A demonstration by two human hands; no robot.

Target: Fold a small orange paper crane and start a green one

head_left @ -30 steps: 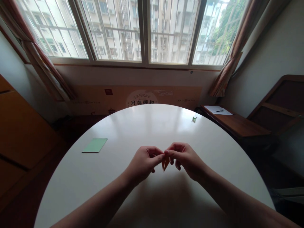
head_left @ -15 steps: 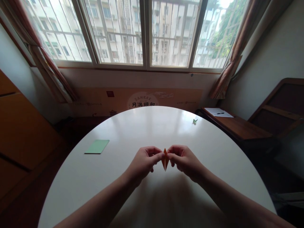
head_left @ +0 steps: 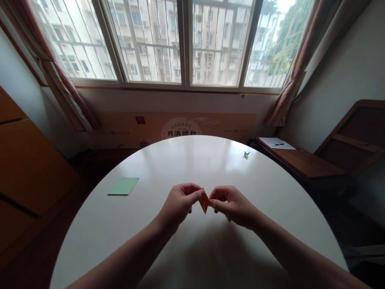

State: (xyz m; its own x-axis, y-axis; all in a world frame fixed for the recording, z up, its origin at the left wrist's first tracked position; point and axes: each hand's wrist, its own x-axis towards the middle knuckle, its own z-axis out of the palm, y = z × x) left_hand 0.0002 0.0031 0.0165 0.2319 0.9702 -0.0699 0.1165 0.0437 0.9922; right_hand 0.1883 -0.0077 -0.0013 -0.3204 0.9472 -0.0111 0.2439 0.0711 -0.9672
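Observation:
A small piece of folded orange paper [head_left: 205,202], diamond-shaped with a point facing down toward me, is held above the white table. My left hand [head_left: 183,202] pinches its upper left part between thumb and fingers. At its right edge, the thumb and forefinger of my right hand [head_left: 231,204] are closed on the paper. The other fingers of both hands are curled and partly hidden. The side of the paper facing away from me does not show.
On the round white table [head_left: 120,241] lie a stack of green square paper [head_left: 123,186] at the left and a small green folded paper figure [head_left: 246,154] at the far right. Beyond the right edge, a wooden chair [head_left: 319,162] bears a white sheet [head_left: 276,143] and a pen.
The orange paper has shifted slightly left and turned, its lower point now tilted. My left hand moved a little left with it, and my right hand's grip slid lower along the right edge.

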